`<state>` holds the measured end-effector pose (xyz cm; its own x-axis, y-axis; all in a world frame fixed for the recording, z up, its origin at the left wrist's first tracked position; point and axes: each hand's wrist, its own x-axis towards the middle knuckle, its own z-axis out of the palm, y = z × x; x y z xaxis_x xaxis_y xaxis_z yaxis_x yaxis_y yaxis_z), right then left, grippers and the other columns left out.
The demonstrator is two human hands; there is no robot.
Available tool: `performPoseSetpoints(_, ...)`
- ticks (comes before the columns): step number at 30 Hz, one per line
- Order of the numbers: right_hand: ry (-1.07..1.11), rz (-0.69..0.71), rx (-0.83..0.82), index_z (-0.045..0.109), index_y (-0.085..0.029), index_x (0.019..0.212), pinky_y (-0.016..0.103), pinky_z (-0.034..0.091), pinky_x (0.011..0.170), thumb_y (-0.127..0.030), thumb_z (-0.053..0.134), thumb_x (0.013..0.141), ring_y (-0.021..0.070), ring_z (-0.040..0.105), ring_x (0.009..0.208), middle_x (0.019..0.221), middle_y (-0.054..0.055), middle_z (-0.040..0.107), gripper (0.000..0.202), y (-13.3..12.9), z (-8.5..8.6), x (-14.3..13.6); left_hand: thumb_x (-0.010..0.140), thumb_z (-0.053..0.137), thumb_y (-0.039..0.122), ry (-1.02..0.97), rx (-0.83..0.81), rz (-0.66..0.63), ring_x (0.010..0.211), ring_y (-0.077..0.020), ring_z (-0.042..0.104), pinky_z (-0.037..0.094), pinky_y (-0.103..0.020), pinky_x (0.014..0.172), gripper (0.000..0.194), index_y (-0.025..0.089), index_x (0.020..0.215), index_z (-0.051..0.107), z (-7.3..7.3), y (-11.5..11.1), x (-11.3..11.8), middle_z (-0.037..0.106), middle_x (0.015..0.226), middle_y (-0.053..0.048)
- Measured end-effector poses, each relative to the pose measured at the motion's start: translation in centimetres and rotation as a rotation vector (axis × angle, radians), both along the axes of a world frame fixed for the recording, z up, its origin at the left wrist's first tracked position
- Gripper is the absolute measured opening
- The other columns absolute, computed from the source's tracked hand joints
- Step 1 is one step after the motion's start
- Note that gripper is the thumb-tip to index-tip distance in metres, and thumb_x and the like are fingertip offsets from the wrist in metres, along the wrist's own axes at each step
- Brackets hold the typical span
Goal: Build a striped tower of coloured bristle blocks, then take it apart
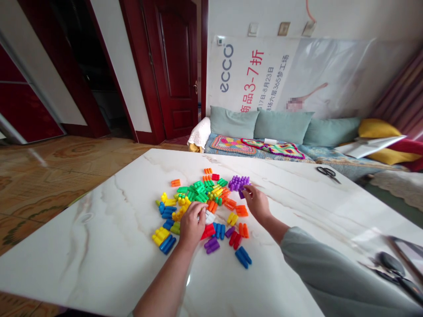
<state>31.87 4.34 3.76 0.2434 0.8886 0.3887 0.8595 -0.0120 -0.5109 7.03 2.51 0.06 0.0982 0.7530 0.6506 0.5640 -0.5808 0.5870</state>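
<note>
My right hand (257, 203) pinches a purple building block (241, 193) at its fingertips, just in front of a cluster of purple blocks (238, 182). Over the middle of the pile, my left hand (192, 223) has its fingers curled in; what they hold, if anything, is hidden. A white block (210, 217) shows beside its thumb, with a red block (208, 231) just below. Green blocks (197, 191) lie beyond the hand, and yellow blocks (181, 212) sit by its left side. To the right are orange blocks (242, 211).
The blocks lie on a white marbled table (112, 246). Black scissors (328, 173) rest near its far right edge, and another dark-handled tool (393, 268) lies near right. Beyond the table stands a sofa with green cushions (284, 125). A red door (176, 66) is behind.
</note>
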Motion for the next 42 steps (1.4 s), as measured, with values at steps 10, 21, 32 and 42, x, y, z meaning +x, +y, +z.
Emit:
performPoseSetpoints(10, 0.088, -0.061, -0.044, 0.068, -0.018, 0.098, 0.028, 0.046, 0.07, -0.028, 0.046, 0.081, 0.0186, 0.065, 0.077, 0.087, 0.006, 0.071, 0.03, 1.2, -2.8, 3.1, 0.09, 0.045, 0.02, 0.009, 0.005, 0.014, 0.09, -0.018, 0.062, 0.051, -0.03, 0.079, 0.02, 0.02, 0.093, 0.065, -0.3, 0.3, 0.0, 0.066, 0.094, -0.006)
performPoseSetpoints(21, 0.149, 0.035, 0.058, 0.062, -0.017, 0.089, 0.027, 0.046, 0.065, -0.035, 0.05, 0.079, 0.0144, 0.058, 0.065, 0.083, 0.004, 0.067, 0.023, 0.2, -3.4, 3.2, 0.089, 0.046, 0.019, 0.015, -0.006, -0.003, 0.087, -0.0177, 0.062, 0.051, -0.029, 0.078, 0.02, 0.02, 0.092, 0.066, 0.1, 0.1, 0.0, 0.066, 0.093, -0.006)
performPoseSetpoints(32, -0.002, 0.203, -0.014, 0.07, -0.022, 0.097, 0.027, 0.047, 0.07, -0.033, 0.047, 0.085, 0.0135, 0.059, 0.072, 0.102, 0.004, 0.067, 0.028, -0.6, -3.0, 2.5, 0.09, 0.045, 0.021, 0.022, 0.002, 0.001, 0.087, -0.0179, 0.063, 0.051, -0.03, 0.078, 0.021, 0.021, 0.092, 0.066, -0.3, 0.4, -0.1, 0.066, 0.094, -0.006)
performPoseSetpoints(42, -0.114, 0.172, -0.096, 0.066, -0.024, 0.113, 0.03, 0.049, 0.081, -0.034, 0.046, 0.089, 0.0181, 0.063, 0.094, 0.123, 0.002, 0.062, 0.033, -0.4, -2.9, 2.3, 0.089, 0.045, 0.019, 0.016, -0.014, -0.003, 0.088, -0.0178, 0.062, 0.051, -0.03, 0.079, 0.021, 0.02, 0.092, 0.066, -0.4, 0.4, -0.1, 0.066, 0.094, -0.005)
